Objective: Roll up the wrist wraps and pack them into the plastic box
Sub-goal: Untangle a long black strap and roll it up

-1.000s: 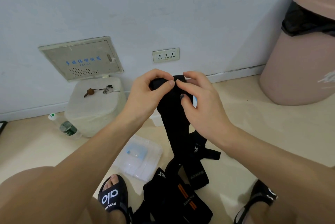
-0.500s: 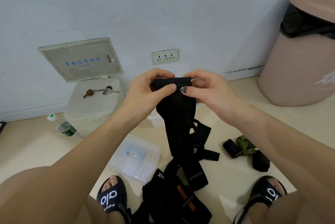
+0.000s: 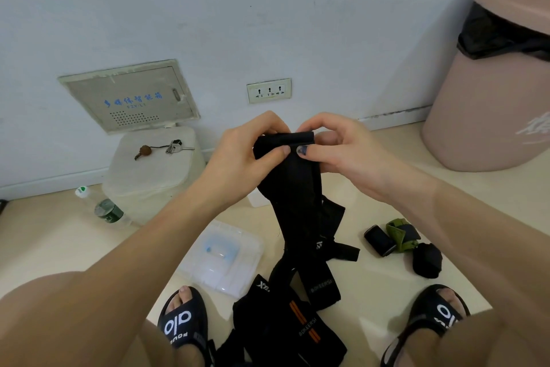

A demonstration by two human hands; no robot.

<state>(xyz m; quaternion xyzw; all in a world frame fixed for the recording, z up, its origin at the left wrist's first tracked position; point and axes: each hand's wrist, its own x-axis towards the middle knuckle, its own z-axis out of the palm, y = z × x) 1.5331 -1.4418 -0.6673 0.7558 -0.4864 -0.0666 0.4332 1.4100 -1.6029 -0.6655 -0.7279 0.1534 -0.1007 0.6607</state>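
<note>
A long black wrist wrap [image 3: 297, 188] hangs in the air in front of me, its top end folded into a small roll. My left hand [image 3: 247, 155] pinches the roll's left side and my right hand [image 3: 339, 149] pinches its right side. The wrap's tail drops to a pile of black wraps [image 3: 285, 325] on the floor between my feet. A clear plastic box [image 3: 223, 256] with a blue patch lies on the floor below my left forearm. Three rolled wraps [image 3: 401, 244], two black and one green, sit on the floor at the right.
A white stool-like block [image 3: 154, 170] with keys [image 3: 172, 147] stands by the wall. A water bottle [image 3: 104, 209] lies beside it. A pink bin [image 3: 494, 93] with a black liner is at the right. My sandalled feet [image 3: 184, 319] flank the pile.
My right hand shifted from over the wrap to its right edge, uncovering the rolled wraps on the floor. The top end of the wrap is now turned over into a tighter roll.
</note>
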